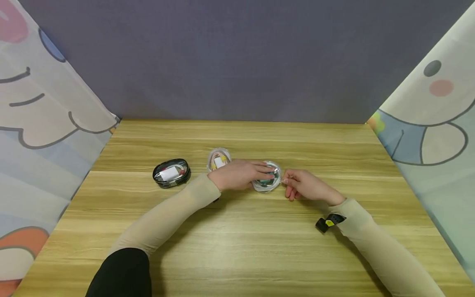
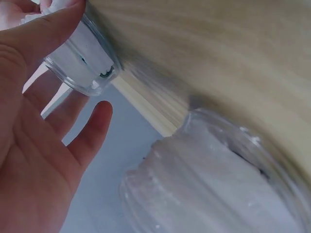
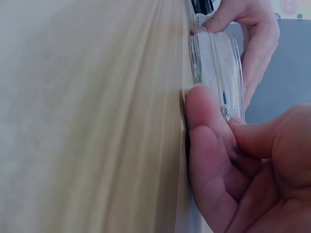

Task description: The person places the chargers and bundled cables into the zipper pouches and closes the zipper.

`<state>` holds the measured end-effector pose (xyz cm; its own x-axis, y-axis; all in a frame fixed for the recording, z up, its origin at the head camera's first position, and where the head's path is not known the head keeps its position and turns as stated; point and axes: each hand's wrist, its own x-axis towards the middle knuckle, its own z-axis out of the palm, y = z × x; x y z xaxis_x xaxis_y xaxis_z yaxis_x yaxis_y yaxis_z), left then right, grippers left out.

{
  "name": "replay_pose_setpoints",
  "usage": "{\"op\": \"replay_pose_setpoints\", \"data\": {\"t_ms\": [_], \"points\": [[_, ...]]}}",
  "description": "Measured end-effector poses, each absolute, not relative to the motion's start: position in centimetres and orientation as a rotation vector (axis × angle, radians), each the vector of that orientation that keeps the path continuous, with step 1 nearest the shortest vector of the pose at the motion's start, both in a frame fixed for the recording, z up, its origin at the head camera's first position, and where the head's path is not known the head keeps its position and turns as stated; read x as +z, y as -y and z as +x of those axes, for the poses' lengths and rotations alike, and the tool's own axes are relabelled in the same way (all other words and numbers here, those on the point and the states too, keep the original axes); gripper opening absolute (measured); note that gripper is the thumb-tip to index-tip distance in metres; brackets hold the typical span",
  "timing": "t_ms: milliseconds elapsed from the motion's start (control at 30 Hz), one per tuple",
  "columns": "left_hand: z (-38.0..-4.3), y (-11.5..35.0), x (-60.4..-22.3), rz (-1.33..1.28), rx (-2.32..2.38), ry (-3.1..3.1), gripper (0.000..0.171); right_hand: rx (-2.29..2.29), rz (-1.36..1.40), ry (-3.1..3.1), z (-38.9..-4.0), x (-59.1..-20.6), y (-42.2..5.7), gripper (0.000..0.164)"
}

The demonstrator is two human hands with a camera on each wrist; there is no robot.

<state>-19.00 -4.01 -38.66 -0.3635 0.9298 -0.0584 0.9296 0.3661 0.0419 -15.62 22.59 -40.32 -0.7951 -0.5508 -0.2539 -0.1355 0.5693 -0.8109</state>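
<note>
A round clear zip pouch (image 1: 264, 189) with white trim lies on the table, something green and silvery inside. My left hand (image 1: 239, 174) holds it from the left, fingers over its top and thumb against its side, as the left wrist view shows. At the pouch's right edge, my right hand (image 1: 306, 185) pinches the small zipper pull (image 3: 225, 111) between thumb and index finger, the other fingers curled below. The zip seam runs along the pouch's side in the right wrist view.
Behind my left wrist stands another clear pouch (image 1: 211, 156) with a white block and yellow pieces, partly covered. Farther left lies a black-edged clear pouch (image 1: 182, 178) containing a white charger (image 1: 169, 173) and cable. A grey panel (image 1: 237, 62) borders the wooden table's back.
</note>
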Motion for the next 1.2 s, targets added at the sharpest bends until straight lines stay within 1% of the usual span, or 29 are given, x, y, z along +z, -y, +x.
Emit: {"op": "replay_pose_setpoints", "data": {"t_ms": [200, 367, 533, 667, 800, 933, 1200], "points": [[-18.8, 4.0, -38.9, 1.809, -0.062, -2.582, 0.059, -1.167, -0.475, -2.38, -16.3, -40.6, -22.7, 0.019], [-18.7, 4.1, -38.8, 1.816, -0.036, -2.618, 0.05, -1.187, -0.444, -2.407, -16.8, -40.8, -22.5, 0.019], [-18.6, 3.9, -39.1, 1.905, -0.012, -2.632, 0.042, -1.177, -0.449, -2.429, -17.3, -40.9, -22.0, 0.018], [-18.7, 3.7, -39.3, 1.971, -0.027, -2.601, 0.047, -1.164, -0.467, -2.453, -17.6, -40.8, -21.7, 0.017], [-18.8, 3.6, -39.3, 1.936, -0.001, -2.572, 0.052, -1.167, -0.454, -2.458, -17.9, -40.8, -21.7, 0.017], [-19.0, 3.6, -39.3, 1.869, 0.041, -2.574, 0.052, -1.174, -0.442, -2.446, -18.0, -40.8, -21.8, 0.016], [-19.1, 3.6, -39.1, 1.794, 0.103, -2.579, 0.051, -1.184, -0.506, -2.415, -17.7, -40.6, -22.4, 0.015]]}}
